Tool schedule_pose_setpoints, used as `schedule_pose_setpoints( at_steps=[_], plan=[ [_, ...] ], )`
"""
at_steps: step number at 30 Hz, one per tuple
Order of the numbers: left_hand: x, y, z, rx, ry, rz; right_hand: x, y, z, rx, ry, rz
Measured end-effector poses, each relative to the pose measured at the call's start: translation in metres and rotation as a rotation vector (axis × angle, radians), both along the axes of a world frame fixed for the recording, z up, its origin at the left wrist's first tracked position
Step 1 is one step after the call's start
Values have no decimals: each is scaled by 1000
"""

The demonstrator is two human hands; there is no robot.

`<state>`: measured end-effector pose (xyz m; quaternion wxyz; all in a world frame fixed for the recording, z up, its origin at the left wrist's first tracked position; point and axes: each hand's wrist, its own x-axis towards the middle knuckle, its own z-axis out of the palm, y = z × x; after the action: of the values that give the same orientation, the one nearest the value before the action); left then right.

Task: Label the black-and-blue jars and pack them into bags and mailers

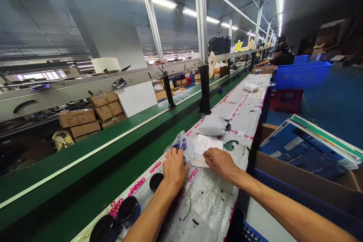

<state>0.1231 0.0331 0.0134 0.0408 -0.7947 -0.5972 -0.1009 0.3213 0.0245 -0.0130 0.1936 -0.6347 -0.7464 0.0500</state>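
Observation:
My left hand (175, 168) has its fingers curled over a round dark blue item (180, 144) in a clear plastic bag. On the bench's left side, several black-topped round containers (129, 210) stand in a row behind this hand. My right hand (221, 163) pinches the near right edge of a white folded sheet (204, 145), which looks like cloth or soft paper; its fingertips are partly hidden. Just beyond the sheet lies a stuffed whitish plastic bag (212, 125). Both hands are low over the bench (204, 200), covered in film with pink lettering.
A green conveyor belt (136, 147) runs along the left. Metal posts (200, 19) rise beside it. At right, a cardboard box (300, 170) holds printed panels (306, 145). Farther off are a blue bin (300, 77) on a red stool (285, 100) and a person in black (282, 58).

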Motion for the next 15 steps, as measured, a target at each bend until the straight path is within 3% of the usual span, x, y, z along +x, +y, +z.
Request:
schedule_pose_setpoints(
  at_steps=[7,15],
  plan=[
    [1,3,-3,29,-70,21,16,17,-6,-133,415,-42],
    [16,-24,17,45,-376,-98,22,11,-1,-207,876,-25]
  ],
)
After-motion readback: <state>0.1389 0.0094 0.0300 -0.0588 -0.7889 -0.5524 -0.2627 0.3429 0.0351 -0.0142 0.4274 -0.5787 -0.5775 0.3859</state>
